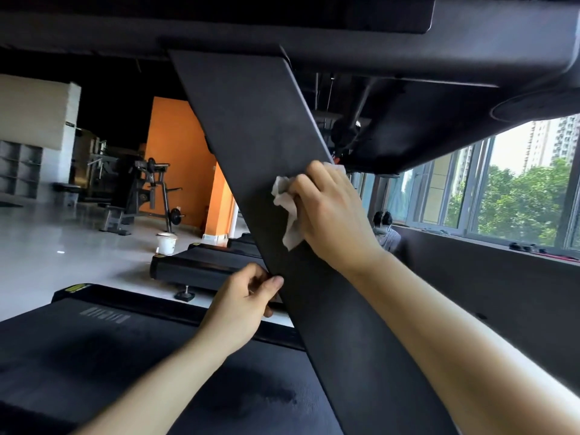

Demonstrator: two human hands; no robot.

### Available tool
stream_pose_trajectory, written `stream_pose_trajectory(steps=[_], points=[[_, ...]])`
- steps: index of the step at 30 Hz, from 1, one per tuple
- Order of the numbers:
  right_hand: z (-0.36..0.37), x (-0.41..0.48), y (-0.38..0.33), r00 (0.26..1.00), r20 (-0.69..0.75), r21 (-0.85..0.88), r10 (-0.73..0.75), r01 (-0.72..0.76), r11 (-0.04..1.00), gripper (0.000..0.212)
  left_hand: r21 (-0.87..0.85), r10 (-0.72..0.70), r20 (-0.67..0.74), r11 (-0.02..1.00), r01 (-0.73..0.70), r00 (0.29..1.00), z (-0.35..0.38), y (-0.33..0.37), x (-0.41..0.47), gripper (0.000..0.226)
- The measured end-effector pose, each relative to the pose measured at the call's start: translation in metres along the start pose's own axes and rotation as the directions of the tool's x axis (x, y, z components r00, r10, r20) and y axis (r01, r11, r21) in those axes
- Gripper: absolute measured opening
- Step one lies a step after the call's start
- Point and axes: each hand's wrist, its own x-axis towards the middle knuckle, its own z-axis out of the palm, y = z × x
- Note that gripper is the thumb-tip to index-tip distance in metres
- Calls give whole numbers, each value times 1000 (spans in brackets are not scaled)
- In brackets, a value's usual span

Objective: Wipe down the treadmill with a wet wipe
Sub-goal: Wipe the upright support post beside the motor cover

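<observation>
A black treadmill upright post [251, 127] slants from the console overhead down to the lower right. My right hand [332, 211] presses a crumpled white wet wipe [287, 202] against the post's flat face, fingers curled over the wipe. Lower down, my left hand [241, 304] grips the post's left edge, thumb on the front face and fingers behind it. The treadmill belt [119, 356] lies below at the bottom left. The console underside [408, 36] fills the top of the view.
More treadmills [201, 262] stand in a row beyond the post. A white bucket [166, 243] sits on the grey floor, with a weight bench [147, 189] and an orange pillar [175, 146] behind. Windows [502, 189] line the right wall above a dark ledge. A person [386, 227] sits in the distance.
</observation>
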Motion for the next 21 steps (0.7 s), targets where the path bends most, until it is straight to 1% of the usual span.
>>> stream_pose_trajectory(steps=[4, 6, 7, 9, 11, 13, 14, 17, 19, 21], points=[[-27, -94, 7, 993, 113, -5, 19, -18, 1000, 9, 36, 21, -20, 999, -20, 1000, -4, 3, 1, 23], [-41, -145, 13, 986, 148, 7, 75, -77, 997, 30, 60, 31, -12, 998, -31, 999, -3, 5, 1, 25], [-46, -162, 15, 980, 167, 17, 104, -109, 994, 34, 67, 26, -8, 997, -25, 1000, -2, 7, 0, 26], [-51, -171, 13, 976, 181, 17, 120, -125, 992, 28, 53, 15, -7, 998, -15, 1000, -2, 9, -1, 27], [-48, -149, 12, 984, 155, 42, 84, -92, 995, 21, 52, 6, 4, 999, -6, 1000, -1, 9, -2, 27], [-39, -101, 14, 994, 101, 59, 53, -59, 997, 12, 64, -1, 16, 998, 0, 1000, -3, 7, -1, 23], [-31, -71, 18, 996, 66, 62, 61, -65, 996, 14, 79, -5, 28, 997, 3, 1000, -6, 6, 0, 21], [-10, 30, 24, 988, -58, 76, 144, -139, 987, 26, 159, -34, 93, 987, 19, 995, -17, 9, 7, 17], [-4, 77, 25, 979, -91, 117, 184, -173, 978, 21, 204, -77, 149, 978, 46, 986, -25, 15, 13, 14], [-4, 89, 26, 977, -96, 144, 189, -174, 974, 16, 212, -80, 163, 976, 44, 983, -32, 25, 22, 20]])
